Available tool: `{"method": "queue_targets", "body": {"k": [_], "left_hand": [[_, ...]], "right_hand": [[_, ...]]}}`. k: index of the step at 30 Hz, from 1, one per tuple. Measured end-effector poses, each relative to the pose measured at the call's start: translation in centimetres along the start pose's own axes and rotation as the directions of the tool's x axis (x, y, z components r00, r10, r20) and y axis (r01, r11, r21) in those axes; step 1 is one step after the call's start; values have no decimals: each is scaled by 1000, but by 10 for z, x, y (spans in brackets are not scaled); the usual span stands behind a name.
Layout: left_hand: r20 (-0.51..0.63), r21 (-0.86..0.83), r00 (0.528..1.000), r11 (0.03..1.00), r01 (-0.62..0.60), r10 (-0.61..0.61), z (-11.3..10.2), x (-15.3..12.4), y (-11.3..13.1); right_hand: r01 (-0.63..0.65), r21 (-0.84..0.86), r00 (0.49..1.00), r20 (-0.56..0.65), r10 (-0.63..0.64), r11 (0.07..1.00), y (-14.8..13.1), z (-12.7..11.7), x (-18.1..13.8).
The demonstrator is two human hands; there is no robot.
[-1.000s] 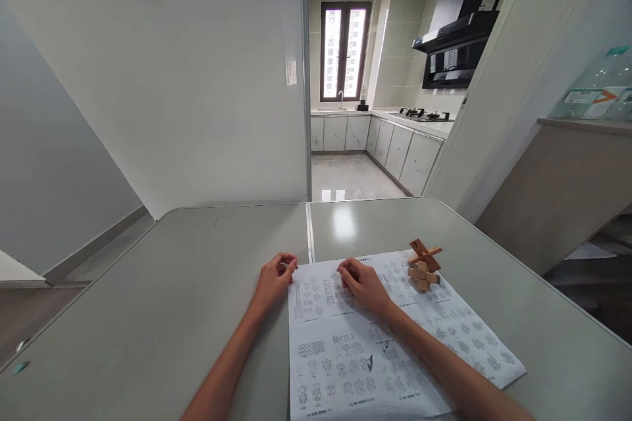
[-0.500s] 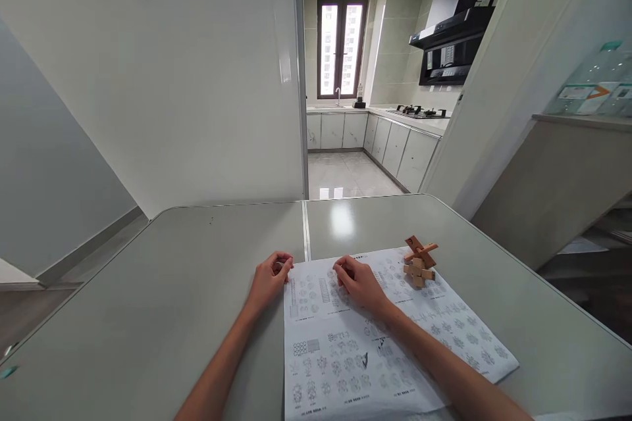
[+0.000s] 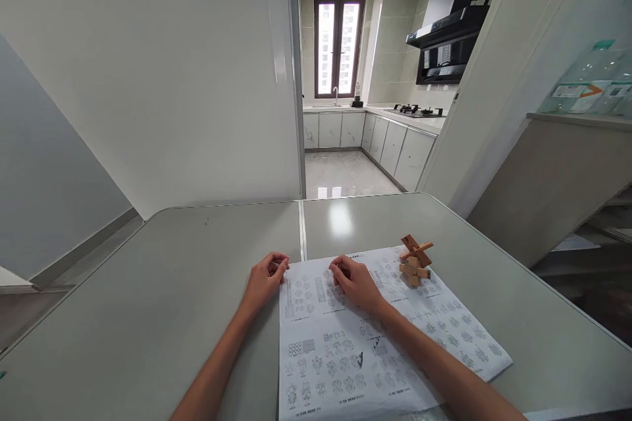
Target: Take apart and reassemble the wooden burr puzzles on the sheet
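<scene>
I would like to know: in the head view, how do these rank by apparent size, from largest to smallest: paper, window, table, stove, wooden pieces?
1. Table
2. Paper
3. Window
Not ranked: wooden pieces and stove. Both look smaller than the window, but the stove is wider and the pieces taller.

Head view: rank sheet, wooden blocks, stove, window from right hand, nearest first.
1. Sheet: under the right hand.
2. Wooden blocks: to its right, at the sheet's edge.
3. Stove: well beyond, right.
4. Window: farthest, ahead.
</scene>
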State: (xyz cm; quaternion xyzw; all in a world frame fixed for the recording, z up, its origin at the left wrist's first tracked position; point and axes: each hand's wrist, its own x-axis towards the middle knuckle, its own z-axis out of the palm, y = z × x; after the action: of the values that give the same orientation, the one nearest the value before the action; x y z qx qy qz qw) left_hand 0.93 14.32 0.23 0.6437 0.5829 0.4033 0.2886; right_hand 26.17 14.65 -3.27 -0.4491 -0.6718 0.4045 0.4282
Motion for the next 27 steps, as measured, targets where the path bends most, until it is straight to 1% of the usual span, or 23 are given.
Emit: {"method": "queue_targets", "body": {"k": [27], "left_hand": [[29, 29, 999, 999, -33, 32, 2, 1, -7]], "right_hand": [[9, 12, 1000, 4, -9, 1000, -3, 0, -1]]}}
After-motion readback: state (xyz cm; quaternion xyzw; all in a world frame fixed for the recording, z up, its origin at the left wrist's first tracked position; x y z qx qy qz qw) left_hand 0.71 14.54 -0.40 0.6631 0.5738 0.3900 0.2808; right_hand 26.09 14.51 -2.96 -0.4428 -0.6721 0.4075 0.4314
